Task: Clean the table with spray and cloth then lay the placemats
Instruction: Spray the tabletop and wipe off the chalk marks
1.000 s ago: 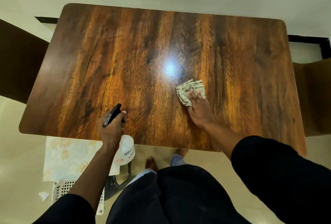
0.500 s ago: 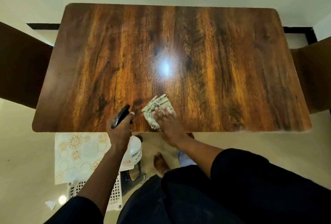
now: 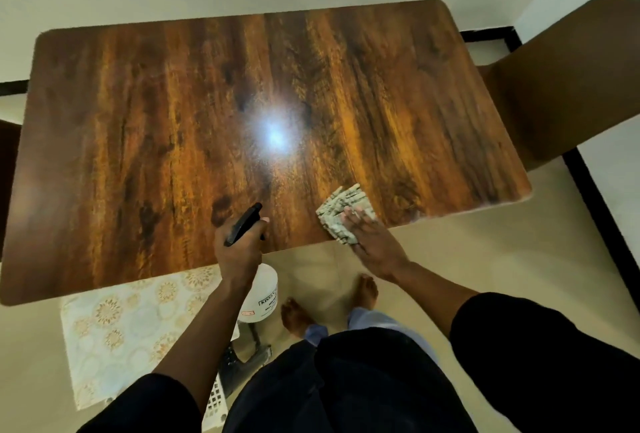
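Tabletop of glossy dark-brown wood grain with rounded corners fills most of the view, one table only, with a bright light reflection near its middle. On it lies one folded, pale patterned cloth, close to the near edge at about five o'clock from that reflection. One white spray bottle with a black trigger head is in view, and one cream placemat with gold floral medallions lies below the table's near edge at about seven o'clock, over a white lattice plastic basket. One brown chair back stands at the table's three o'clock end.

Two hands show, both arms in black sleeves reaching forward from the bottom of the view. The left hand is clenched around the neck of the spray bottle, holding it just over the near table edge, nozzle pointing toward twelve o'clock; the bottle's body hangs below the hand. The right hand lies flat with fingers straight, its fingertips pressing the near part of the cloth against the tabletop, palm past the table edge. The cloth sits at three o'clock from the left hand, apart from the bottle. Two bare feet stand on the beige floor between the arms.
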The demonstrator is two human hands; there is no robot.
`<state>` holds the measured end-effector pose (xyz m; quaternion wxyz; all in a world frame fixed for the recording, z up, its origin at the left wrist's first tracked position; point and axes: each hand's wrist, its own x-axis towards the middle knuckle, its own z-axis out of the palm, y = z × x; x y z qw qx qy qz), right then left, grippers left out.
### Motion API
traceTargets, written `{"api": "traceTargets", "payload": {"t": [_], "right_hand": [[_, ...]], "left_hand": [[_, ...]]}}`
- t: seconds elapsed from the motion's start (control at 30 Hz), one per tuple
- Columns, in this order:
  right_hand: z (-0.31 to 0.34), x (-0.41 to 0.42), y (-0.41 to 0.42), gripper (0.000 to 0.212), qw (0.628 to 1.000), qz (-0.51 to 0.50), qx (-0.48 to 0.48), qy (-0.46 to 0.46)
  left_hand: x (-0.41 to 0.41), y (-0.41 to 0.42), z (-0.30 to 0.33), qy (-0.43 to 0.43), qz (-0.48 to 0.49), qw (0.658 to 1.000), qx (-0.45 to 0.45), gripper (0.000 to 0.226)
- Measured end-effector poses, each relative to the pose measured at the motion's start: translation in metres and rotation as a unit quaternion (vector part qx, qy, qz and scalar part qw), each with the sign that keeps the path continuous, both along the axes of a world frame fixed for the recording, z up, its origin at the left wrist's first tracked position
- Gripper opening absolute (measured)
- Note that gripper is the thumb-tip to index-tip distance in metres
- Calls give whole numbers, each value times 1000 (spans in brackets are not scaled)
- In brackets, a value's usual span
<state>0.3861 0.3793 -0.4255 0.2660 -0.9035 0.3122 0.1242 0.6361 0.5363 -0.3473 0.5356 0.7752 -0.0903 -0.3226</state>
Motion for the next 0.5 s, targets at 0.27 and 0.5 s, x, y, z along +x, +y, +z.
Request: {"api": "traceTargets", "payload": {"t": [0.27,0.5], "right_hand": [[3,-127,-71,60,976,-217,-17,27],[1,-134,-75,67,960,-271,-45,58]], "left_hand": [[-54,-45,5,28,-84,996,6,39],[-100,-67,2,14,-153,988,5,31]]}}
